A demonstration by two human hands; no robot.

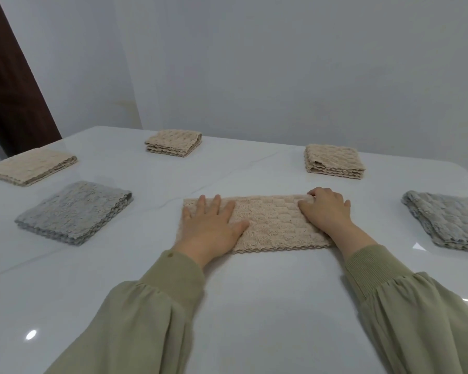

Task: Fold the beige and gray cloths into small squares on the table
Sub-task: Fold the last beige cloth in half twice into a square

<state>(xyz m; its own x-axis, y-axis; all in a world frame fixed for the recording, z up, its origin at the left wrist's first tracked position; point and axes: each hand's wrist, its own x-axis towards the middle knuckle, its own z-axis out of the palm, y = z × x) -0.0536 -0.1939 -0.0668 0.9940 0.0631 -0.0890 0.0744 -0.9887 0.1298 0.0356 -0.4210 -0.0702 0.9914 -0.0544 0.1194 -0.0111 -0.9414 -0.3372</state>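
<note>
A beige cloth (270,224), folded into a long rectangle, lies on the white table (254,306) in front of me. My left hand (210,225) presses flat on its left end with straight, spread fingers. At the right end my right hand (326,210) rests on the cloth, its fingertips curled over the far right corner. Folded gray squares lie at the left (73,213) and at the right edge (449,224).
Three folded beige squares sit farther back: far left (31,166), back middle (174,143), back right (334,161). A pale wall stands behind the table, with a dark brown door frame (8,85) at the left.
</note>
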